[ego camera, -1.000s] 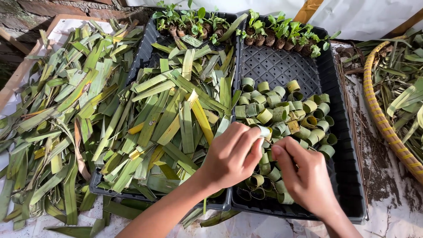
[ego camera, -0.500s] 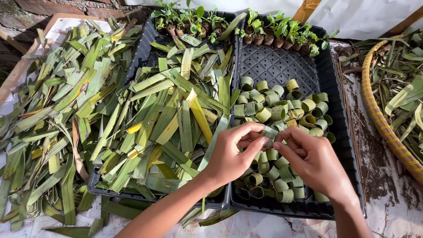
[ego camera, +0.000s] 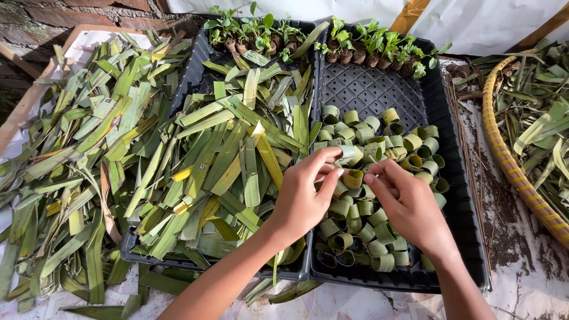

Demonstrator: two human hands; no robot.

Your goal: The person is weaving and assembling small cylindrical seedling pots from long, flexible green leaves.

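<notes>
Fingers of the left hand (ego camera: 302, 195) pinch a rolled leaf ring (ego camera: 349, 155) over the right tray (ego camera: 468, 237), just above the ring pile (ego camera: 367, 225); the right hand (ego camera: 409, 204) hovers beside it, half-curled, gripping nothing visible. In my judgement, a firm pinch on the overlap keeps the coil from unrolling. The ring's hollow axis appears to lie roughly level, pointing left-right, though partly hidden.

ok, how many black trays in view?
2. The left tray holds cut leaf strips; the right tray beside it holds rolled leaf rings, under both hands. Others may be hidden under leaves.
</notes>
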